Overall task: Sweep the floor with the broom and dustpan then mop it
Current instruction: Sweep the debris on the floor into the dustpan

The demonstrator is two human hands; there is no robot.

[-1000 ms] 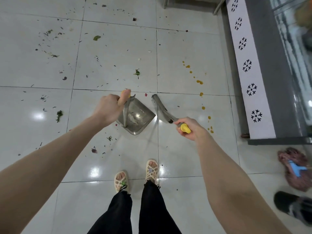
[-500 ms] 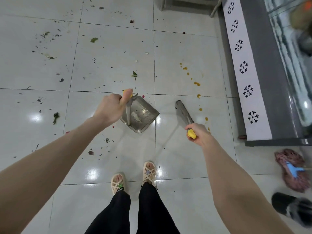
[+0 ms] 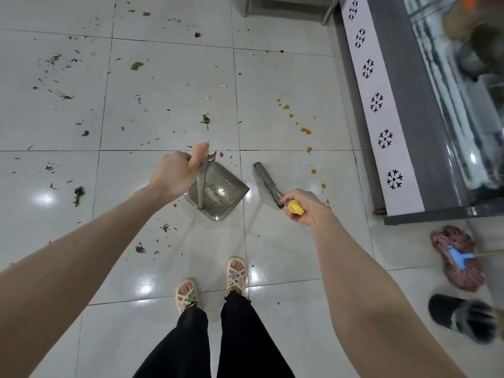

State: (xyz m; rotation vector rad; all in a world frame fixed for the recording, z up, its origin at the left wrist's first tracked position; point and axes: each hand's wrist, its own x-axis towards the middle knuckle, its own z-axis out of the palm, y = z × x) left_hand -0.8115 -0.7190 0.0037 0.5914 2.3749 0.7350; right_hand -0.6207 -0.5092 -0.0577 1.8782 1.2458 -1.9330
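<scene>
My left hand (image 3: 174, 174) grips the yellow-topped handle of a grey dustpan (image 3: 218, 193), whose pan rests on the white tiled floor (image 3: 286, 255) in front of my feet. My right hand (image 3: 302, 207) holds the yellow-capped handle of a grey broom (image 3: 266, 181), its head on the floor just right of the dustpan and apart from it. Green leaf bits and dark crumbs (image 3: 204, 120) lie scattered to the left and ahead. A trail of orange drops (image 3: 305, 130) runs along the right. A pink string mop (image 3: 458, 257) with a blue clip lies at the right edge.
A grey counter with a white snowflake-patterned strip (image 3: 381, 105) runs along the right side. A dark slipper (image 3: 463, 317) lies at the lower right beside the mop. Metal furniture legs (image 3: 327, 12) stand at the top. My sandalled feet (image 3: 212, 285) are behind the dustpan.
The broom head swung right, away from the dustpan, and my right hand moved right with it. The dustpan stayed nearly in place in my left hand.
</scene>
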